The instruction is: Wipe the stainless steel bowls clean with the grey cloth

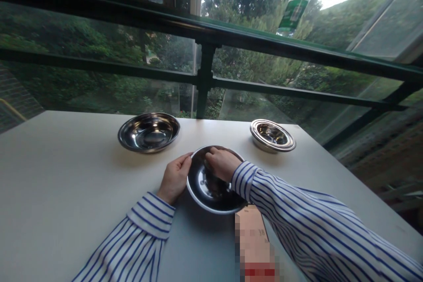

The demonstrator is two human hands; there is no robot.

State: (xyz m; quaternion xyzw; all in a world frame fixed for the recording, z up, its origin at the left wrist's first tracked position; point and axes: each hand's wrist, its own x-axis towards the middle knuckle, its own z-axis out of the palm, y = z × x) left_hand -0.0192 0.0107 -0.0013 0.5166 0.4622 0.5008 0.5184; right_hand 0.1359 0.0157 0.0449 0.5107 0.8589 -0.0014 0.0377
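Observation:
A deep stainless steel bowl (201,185) is in front of me at the middle of the white table. My left hand (175,177) grips its left rim, thumb on top near the edge. My right hand (223,163) reaches over the right side into the bowl, fingers curled against the inner wall at the back. What those fingers hold, if anything, is hidden. The bowl appears tilted slightly toward me. Behind it on the left stands a wide, shallow metal basin (148,134). To the back right is a smaller metal bowl (272,135) with a broad rim, perhaps several nested together.
A phone-like flat object (253,233), partly blurred out, lies under the bowl's front right side and my right sleeve. The white table (82,194) ends at a dark green railing (205,75) with glass. A plastic bottle (295,9) with a green label stands on the rail.

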